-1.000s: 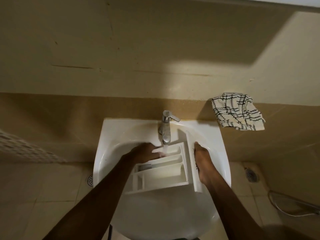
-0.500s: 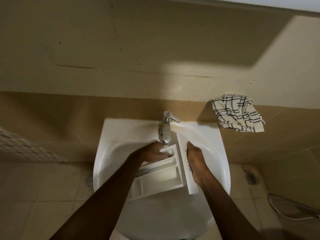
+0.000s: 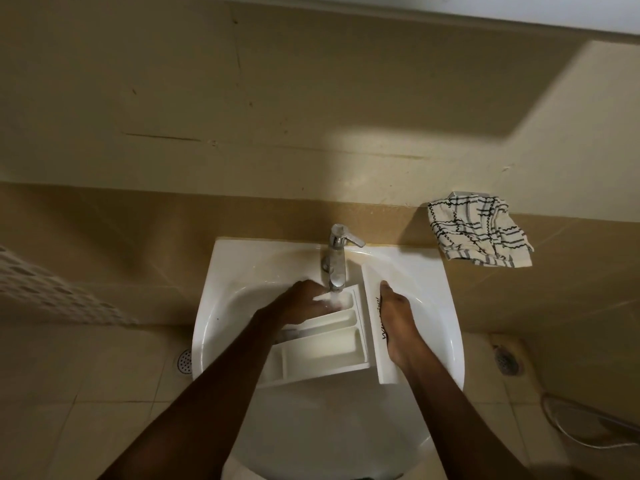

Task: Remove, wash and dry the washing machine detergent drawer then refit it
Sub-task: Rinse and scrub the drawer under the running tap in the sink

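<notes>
Head view. A white washbasin occupied the centre of the frame, mounted against a tan wall, and the detergent drawer lay inside its bowl, just below the chrome tap. The drawer was white, with its divided compartments facing up and its long front panel at the right end, standing on edge and bearing dark lettering. A stream of water fell from the tap spout into the drawer's uppermost compartment. The left grip, entering from the lower left of the frame, rested over the upper left part of the drawer with its fingertips in that compartment under the stream; whether those fingers were curled round a partition or lay straight could not be told. The right grip, entering from the lower right, was closed round the front panel, its thumb pointing toward the top of the frame along the panel face and its fingers hidden behind the panel's right edge. A checked cloth, white with dark lines, lay crumpled on the wall ledge at the upper right of the basin, well apart from the drawer. Floor drains showed in the tiled floor at either side of the basin, a hose curved across the lower right, and a white perforated surface crossed the left edge.
</notes>
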